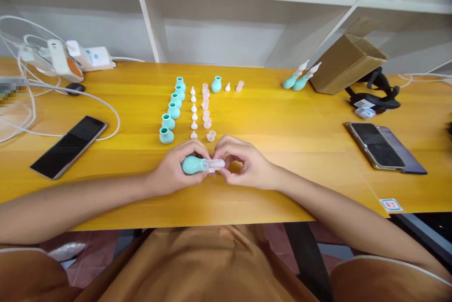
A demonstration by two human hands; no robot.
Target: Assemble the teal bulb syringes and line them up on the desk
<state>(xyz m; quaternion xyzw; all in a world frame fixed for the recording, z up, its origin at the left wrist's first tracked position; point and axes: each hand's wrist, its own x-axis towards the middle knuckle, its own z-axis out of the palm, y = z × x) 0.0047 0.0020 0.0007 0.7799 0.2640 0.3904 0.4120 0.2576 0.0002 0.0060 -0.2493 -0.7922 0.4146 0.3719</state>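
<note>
My left hand (178, 167) is wrapped round a teal squeeze bulb (192, 165), which lies sideways with a clear plastic tube piece (211, 165) at its neck. On the other side my right hand (247, 163) is closed, thumb and fingers pinched at the clear piece's far end. Together they look like a nasal aspirator. Just beyond my hands stands a column of several teal bulbs (168, 122), open necks up. Beside it run a column of small white tips (194, 117) and one of clear pinkish cups (206, 116).
Farther back are a single bulb (216, 84), a white tip (228, 86) and a clear cup (240, 86). Two assembled aspirators (301, 82) lean by a cardboard box (346, 59). Phones (70, 146) (379, 146) lie either side; cables (113, 109) cross the left.
</note>
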